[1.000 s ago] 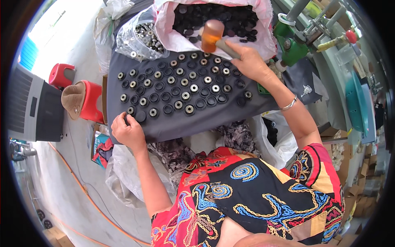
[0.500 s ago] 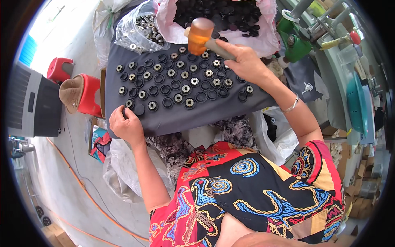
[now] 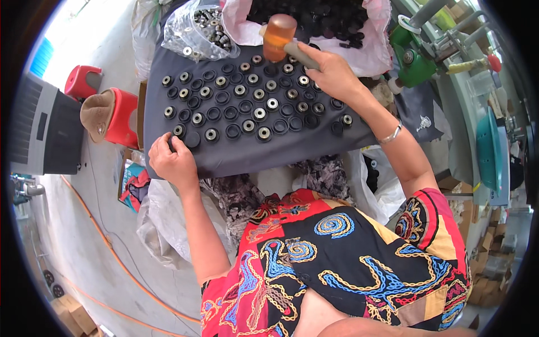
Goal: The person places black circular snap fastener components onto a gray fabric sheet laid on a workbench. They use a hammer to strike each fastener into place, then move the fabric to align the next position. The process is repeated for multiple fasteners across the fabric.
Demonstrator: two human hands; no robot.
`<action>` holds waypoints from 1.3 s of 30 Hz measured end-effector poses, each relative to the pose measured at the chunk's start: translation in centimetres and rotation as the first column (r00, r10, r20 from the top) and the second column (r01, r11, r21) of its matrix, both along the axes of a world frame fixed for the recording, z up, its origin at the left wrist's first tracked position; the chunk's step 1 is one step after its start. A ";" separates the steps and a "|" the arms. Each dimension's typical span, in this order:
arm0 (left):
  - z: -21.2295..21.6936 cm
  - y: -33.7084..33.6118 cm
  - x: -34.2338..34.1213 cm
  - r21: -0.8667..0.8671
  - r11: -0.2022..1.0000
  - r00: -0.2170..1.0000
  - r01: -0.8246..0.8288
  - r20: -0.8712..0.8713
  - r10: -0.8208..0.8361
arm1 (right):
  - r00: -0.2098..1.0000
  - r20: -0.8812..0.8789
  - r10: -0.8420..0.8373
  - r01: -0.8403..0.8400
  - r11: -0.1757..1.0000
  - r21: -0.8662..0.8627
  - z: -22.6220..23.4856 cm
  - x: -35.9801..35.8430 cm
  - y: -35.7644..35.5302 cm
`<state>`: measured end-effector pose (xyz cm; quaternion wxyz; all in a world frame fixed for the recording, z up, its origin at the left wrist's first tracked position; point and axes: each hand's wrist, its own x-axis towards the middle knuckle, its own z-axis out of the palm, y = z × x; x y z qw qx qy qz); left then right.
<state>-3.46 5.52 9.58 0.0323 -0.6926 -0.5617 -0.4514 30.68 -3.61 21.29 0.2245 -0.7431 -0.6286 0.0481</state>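
My right hand [image 3: 335, 76] is wrapped round the grey handle of a mallet [image 3: 279, 38]. Its amber, see-through head hangs over the far part of the dark cloth-covered table [image 3: 269, 149]. At the table's near left corner my left hand [image 3: 174, 162] has thumb and fingers curled together; a dark patch shows between them, too small to name. Just right of those fingertips lies a flat black disc [image 3: 192, 139], with a black ring holding a metal bearing [image 3: 178, 130] behind it. Several black rings [image 3: 233, 131], some with bearings seated in them, stand in rows across the cloth.
A clear bag of metal bearings [image 3: 210, 28] lies at the far left of the table. Beside it sits a pink-white sack [image 3: 238, 28] of black round parts. Green machinery [image 3: 412, 59] stands at the right, red stools [image 3: 120, 121] at the left. An orange hose [image 3: 106, 241] crosses the floor.
The view has shifted, so the table sits slightly higher in the picture. My right hand still holds the mallet raised, and my left hand stays at the near left corner.
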 end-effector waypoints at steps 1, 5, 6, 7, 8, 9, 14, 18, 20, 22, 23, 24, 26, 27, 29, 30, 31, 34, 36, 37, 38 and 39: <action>0.2 0.0 0.0 0.018 1.000 1.000 0.003 0.000 -0.003 | 1.000 -0.005 0.002 -0.002 1.000 -0.011 -0.1 0.2 0.2; 0.2 -0.1 -0.1 0.067 0.998 1.000 0.006 -0.004 -0.006 | 0.999 -0.019 0.031 -0.030 0.999 0.012 0.0 0.5 0.0; 0.1 0.0 -0.2 0.072 0.997 1.000 0.003 -0.007 -0.003 | 0.998 -0.033 0.053 -0.050 0.996 0.075 0.1 0.6 -0.5; 0.0 0.0 -0.2 0.067 0.998 1.000 0.006 -0.005 -0.006 | 0.996 -0.048 0.069 -0.063 0.990 0.130 -0.1 0.7 -1.3; 0.2 0.0 -0.1 0.061 0.998 1.000 0.009 -0.004 -0.008 | 0.998 -0.033 0.056 -0.052 0.992 0.118 0.1 0.7 -2.1; 0.1 0.0 -0.1 0.056 0.998 1.000 0.011 -0.003 -0.011 | 0.999 -0.018 0.044 -0.042 0.993 0.107 0.6 0.6 -2.9; 0.2 0.0 0.1 0.061 0.998 1.000 0.015 0.009 -0.015 | 0.997 0.065 -0.033 0.034 0.999 -0.006 -1.2 0.9 -3.8; 0.1 0.2 -0.1 0.057 0.998 1.000 0.013 -0.001 -0.013 | 0.998 -0.010 0.061 -0.060 0.995 0.078 -0.3 0.8 -3.7; -0.1 0.0 -0.1 0.048 0.999 1.000 0.009 -0.020 -0.008 | 0.999 -0.030 0.017 -0.016 0.999 0.047 0.8 -0.1 -4.0; -0.1 0.1 -0.2 0.048 0.999 0.999 0.002 -0.033 0.000 | 0.999 0.044 -0.016 0.017 1.000 -0.027 0.0 0.1 -4.1; -0.1 0.3 0.0 0.034 0.999 1.000 0.006 -0.010 -0.006 | 0.996 0.091 -0.025 0.030 0.998 -0.056 -0.4 0.4 -3.7; -0.2 0.4 0.1 0.021 1.000 1.000 0.011 0.012 -0.011 | 0.997 0.063 0.038 -0.039 0.999 0.020 -0.9 1.3 -3.3; -0.3 0.1 0.0 0.003 1.000 0.999 0.019 0.027 -0.020 | 0.996 0.070 0.060 -0.066 0.994 0.084 -0.4 0.9 -2.4; -0.2 0.1 0.0 0.014 1.000 1.000 0.013 0.013 -0.013 | 0.995 0.074 0.071 -0.079 0.990 0.117 0.0 0.5 -1.8; 0.1 0.0 0.0 0.036 0.999 1.000 0.006 -0.007 -0.005 | 0.989 0.096 0.115 -0.132 0.971 0.200 0.4 -0.2 -0.3; 0.0 -0.1 -0.1 0.032 0.999 1.000 0.011 0.002 -0.011 | 0.988 0.110 0.112 -0.133 0.969 0.209 0.4 -0.6 0.5; -0.1 -0.1 -0.1 0.032 0.999 1.000 0.015 0.012 -0.015 | 0.986 0.125 0.109 -0.135 0.966 0.221 0.4 -1.1 1.3; 0.1 -0.1 0.0 0.040 0.999 1.000 0.013 0.026 -0.014 | 0.996 0.074 0.056 -0.058 0.998 0.031 -0.3 -2.1 2.8; 0.3 -0.2 0.1 0.049 0.999 1.000 0.007 0.020 -0.008 | 0.998 0.032 0.059 -0.059 0.998 -0.005 -1.4 -1.4 3.4; 0.2 -0.2 0.2 0.053 0.999 1.000 0.006 0.011 -0.006 | 0.996 0.033 0.082 -0.083 0.996 0.028 -1.4 -1.1 3.2; 0.2 -0.2 0.2 0.058 0.998 1.000 0.005 0.002 -0.005 | 0.994 0.035 0.105 -0.107 0.992 0.061 -1.4 -1.0 3.1; 0.2 -0.1 0.0 0.045 0.999 1.000 -0.001 0.003 0.001 | 0.991 0.038 0.127 -0.130 0.987 0.094 -1.4 -1.0 3.0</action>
